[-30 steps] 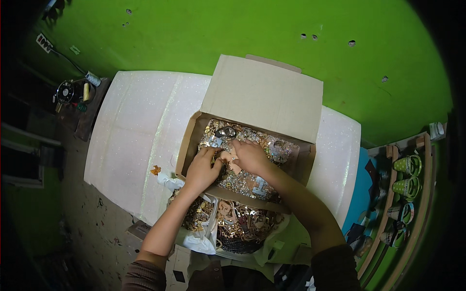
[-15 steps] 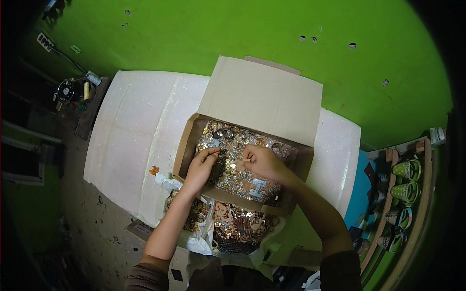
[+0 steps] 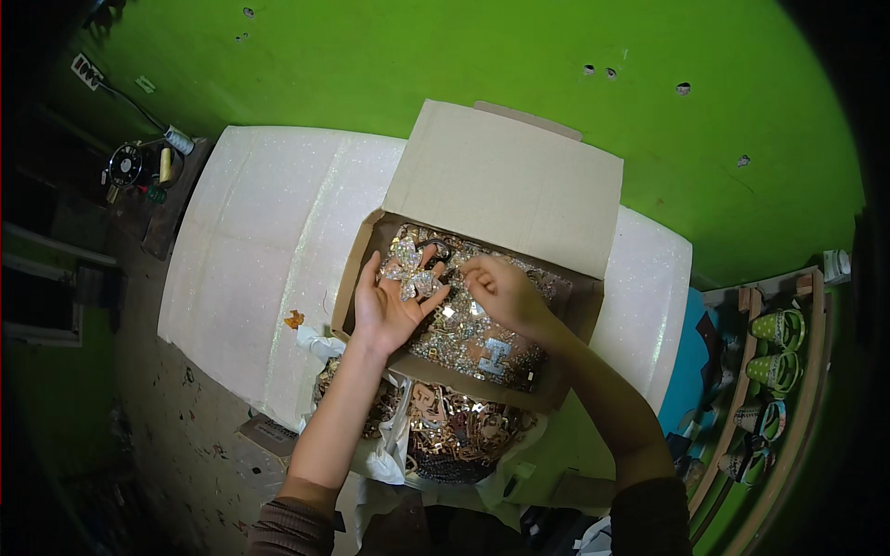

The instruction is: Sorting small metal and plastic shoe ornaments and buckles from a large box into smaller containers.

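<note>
Palm up over the left part of an open cardboard box (image 3: 345,292), my left hand (image 3: 385,310) has its fingers spread. A sparkling, flower-shaped rhinestone ornament (image 3: 408,269) lies across those fingers. Just to its right, my right hand (image 3: 505,295) is closed with thumb and fingertips together; whatever may be between them is hidden. Beneath both hands the box holds a layer of small gold, silver and clear shiny trinkets (image 3: 454,335). A pale H-shaped glittery piece (image 3: 494,357) lies among them near the box's front, and a dark ring-like piece (image 3: 436,248) near the back.
In front of the box, a white-lined bag (image 3: 394,445) holds many gold and brown metal pieces (image 3: 464,422). The box lid (image 3: 505,176) stands raised toward the green wall (image 3: 445,56). A white glittery cover (image 3: 250,241) spreads underneath. Sandals (image 3: 777,350) sit on a wooden rack at right.
My left hand has turned palm up and opened out, and the flower-shaped ornament now shows on its fingers. My right hand has lifted slightly away and stays closed.
</note>
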The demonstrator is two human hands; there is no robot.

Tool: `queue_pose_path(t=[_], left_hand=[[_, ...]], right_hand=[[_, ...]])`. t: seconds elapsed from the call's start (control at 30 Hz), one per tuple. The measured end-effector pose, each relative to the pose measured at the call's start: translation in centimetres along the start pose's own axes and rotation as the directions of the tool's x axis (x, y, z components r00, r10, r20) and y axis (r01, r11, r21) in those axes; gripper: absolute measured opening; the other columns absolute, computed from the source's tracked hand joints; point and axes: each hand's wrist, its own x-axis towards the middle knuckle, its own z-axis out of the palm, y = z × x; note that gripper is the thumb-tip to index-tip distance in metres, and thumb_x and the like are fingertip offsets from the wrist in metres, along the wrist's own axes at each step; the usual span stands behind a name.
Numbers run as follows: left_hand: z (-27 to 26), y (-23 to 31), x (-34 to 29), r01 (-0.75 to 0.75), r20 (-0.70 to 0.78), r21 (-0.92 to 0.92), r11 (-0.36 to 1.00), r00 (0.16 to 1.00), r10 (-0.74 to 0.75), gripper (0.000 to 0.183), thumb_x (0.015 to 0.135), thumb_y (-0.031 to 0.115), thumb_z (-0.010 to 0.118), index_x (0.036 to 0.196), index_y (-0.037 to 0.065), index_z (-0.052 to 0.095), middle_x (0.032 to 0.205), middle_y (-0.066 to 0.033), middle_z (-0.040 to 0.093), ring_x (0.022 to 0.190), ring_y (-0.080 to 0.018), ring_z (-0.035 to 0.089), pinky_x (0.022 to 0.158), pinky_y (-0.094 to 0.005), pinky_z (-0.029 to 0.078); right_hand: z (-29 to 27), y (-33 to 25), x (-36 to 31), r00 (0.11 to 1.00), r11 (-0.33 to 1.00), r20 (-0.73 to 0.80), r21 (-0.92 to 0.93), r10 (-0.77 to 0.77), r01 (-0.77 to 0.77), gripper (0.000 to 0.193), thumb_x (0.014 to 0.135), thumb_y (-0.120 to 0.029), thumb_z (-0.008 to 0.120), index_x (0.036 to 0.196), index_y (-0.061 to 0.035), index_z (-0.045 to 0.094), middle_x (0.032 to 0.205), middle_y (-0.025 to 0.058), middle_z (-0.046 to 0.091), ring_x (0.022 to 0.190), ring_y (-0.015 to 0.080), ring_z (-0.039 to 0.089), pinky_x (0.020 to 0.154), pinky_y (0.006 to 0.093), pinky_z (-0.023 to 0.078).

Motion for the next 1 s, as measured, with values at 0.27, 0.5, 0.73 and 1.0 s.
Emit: queue_pose_path(t=[0.27, 0.5, 0.73, 1.0], left_hand=[[-1.5, 0.4, -0.3, 0.049, -0.022, 0.115, 0.992, 0.999, -0.047, 0.049, 0.088, 0.038, 0.030, 0.123, 0.005, 0.038, 0.123, -0.0086, 0.046, 0.108, -0.0250, 0.046, 0.092, -0.0501, 0.035], [-1.8, 0.5, -0.4, 0.038, -0.045, 0.154, 0.987, 0.999, -0.032, 0.049, 0.089, 0.038, 0.030, 0.124, 0.005, 0.037, 0.124, -0.0091, 0.046, 0.111, -0.0244, 0.045, 0.091, -0.0471, 0.037], [-2.0, 0.4, -0.4, 0.033, -0.051, 0.157, 0.987, 0.998, -0.026, 0.047, 0.089, 0.035, 0.031, 0.123, 0.005, 0.038, 0.123, -0.0099, 0.047, 0.109, -0.0239, 0.046, 0.088, -0.0447, 0.040], [-2.1, 0.5, -0.3, 0.017, -0.068, 0.173, 0.985, 0.998, -0.005, 0.044, 0.089, 0.034, 0.031, 0.121, 0.005, 0.040, 0.122, -0.0106, 0.048, 0.108, -0.0238, 0.047, 0.088, -0.0439, 0.041]], right_hand=[[0.8, 3.6, -1.0, 0.991, 0.618, 0.128, -0.777, -0.029, 0.119, 0.030, 0.067, -0.011, 0.061, 0.094, -0.0028, 0.053, 0.093, 0.0124, 0.050, 0.090, 0.0270, 0.050, 0.077, 0.0373, 0.044], [-0.1, 2.7, -1.0, 0.960, 0.720, 0.250, -0.689, 0.126, 0.085, 0.020, 0.064, -0.015, 0.060, 0.083, -0.0079, 0.055, 0.081, 0.0118, 0.056, 0.080, 0.0266, 0.057, 0.066, 0.0395, 0.047], [-0.7, 2.7, -0.9, 0.891, 0.902, 0.380, -0.427, 0.246, -0.067, 0.012, 0.068, -0.017, 0.056, 0.076, -0.0066, 0.057, 0.074, 0.0135, 0.058, 0.071, 0.0308, 0.058, 0.063, 0.0411, 0.046], [0.9, 3.9, -1.4, 0.987, 0.828, 0.160, -0.553, -0.009, 0.097, 0.008, 0.072, -0.012, 0.054, 0.075, -0.0043, 0.055, 0.073, 0.0146, 0.056, 0.070, 0.0320, 0.056, 0.062, 0.0407, 0.045]])
